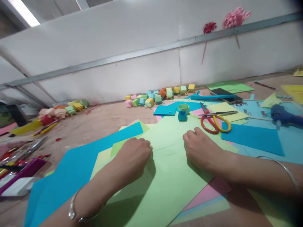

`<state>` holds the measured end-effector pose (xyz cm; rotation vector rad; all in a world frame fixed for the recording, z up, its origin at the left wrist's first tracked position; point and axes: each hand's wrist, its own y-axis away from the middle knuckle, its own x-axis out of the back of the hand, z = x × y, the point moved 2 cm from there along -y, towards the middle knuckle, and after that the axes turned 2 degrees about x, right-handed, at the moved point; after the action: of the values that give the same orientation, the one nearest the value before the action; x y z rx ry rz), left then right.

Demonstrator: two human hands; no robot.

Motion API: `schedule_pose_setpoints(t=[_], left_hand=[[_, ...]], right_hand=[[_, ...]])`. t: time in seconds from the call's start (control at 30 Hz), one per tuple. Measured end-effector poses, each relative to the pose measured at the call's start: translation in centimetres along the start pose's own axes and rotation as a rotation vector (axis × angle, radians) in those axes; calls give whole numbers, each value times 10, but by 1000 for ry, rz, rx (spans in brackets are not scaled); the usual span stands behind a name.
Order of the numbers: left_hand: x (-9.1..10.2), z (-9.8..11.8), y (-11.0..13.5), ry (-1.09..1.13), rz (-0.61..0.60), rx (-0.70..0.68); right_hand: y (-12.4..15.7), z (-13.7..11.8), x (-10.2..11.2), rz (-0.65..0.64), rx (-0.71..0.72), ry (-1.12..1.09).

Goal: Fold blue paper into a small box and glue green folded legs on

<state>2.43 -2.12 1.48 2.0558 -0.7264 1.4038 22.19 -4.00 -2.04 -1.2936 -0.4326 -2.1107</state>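
Note:
A large light green paper sheet [165, 176] lies under both my hands, with faint short lines across it between them. My left hand [134, 154] rests on the sheet's left part, its fingers curled in and their tips hidden. Opposite it, my right hand [199, 148] is closed over the right part, knuckles up. What either hand pinches, if anything, I cannot make out. Just beyond them, a small green paper box [184, 108] stands behind a small blue paper box [182, 116]. Scissors [216, 123] with red and yellow handles lie near my right hand.
Blue sheets [71, 167] lie on the left, a pink sheet [210, 192] beneath. Several folded paper cubes [149, 97] line the back wall. A phone [226, 95] lies behind the scissors. A blue glue gun [286, 116] is far right, a purple tool [26, 173] far left.

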Motion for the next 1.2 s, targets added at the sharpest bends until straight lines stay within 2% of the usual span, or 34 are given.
schedule_pose_setpoints(t=[0.07,0.13,0.23,0.33,0.4,0.5,0.6,0.7,0.77,0.87,0.97,1.1,1.2], left_hand=[[1,-5,5,-24,-90,48],[5,-12,9,-8,-111,134],[11,-19,7,81,31,252],[10,-14,-7,291,220,270],[2,-6,-19,410,275,276],[-14,2,-33,536,233,283],[-23,1,-37,638,187,322],[-23,-1,-36,749,130,324],[-20,-2,-35,790,108,315],[-17,0,-34,800,111,297],[-16,2,-33,763,149,260],[-16,5,-32,739,160,221],[-13,5,-31,725,139,249]], right_hand=[[0,0,-1,-3,5,-3],[0,-1,-2,-4,6,0],[1,-2,-4,22,11,9],[2,-4,-7,55,-2,31],[2,-4,-9,66,-6,37],[1,-2,-7,65,-2,-20],[-2,9,-2,12,-90,-143],[-4,26,1,-58,-238,-307],[-5,36,-1,-38,-294,-472],[-7,47,-5,33,-282,-746],[-8,50,-7,31,-252,-971],[-9,49,-8,47,-250,-924],[-9,47,-11,1,-223,-907]])
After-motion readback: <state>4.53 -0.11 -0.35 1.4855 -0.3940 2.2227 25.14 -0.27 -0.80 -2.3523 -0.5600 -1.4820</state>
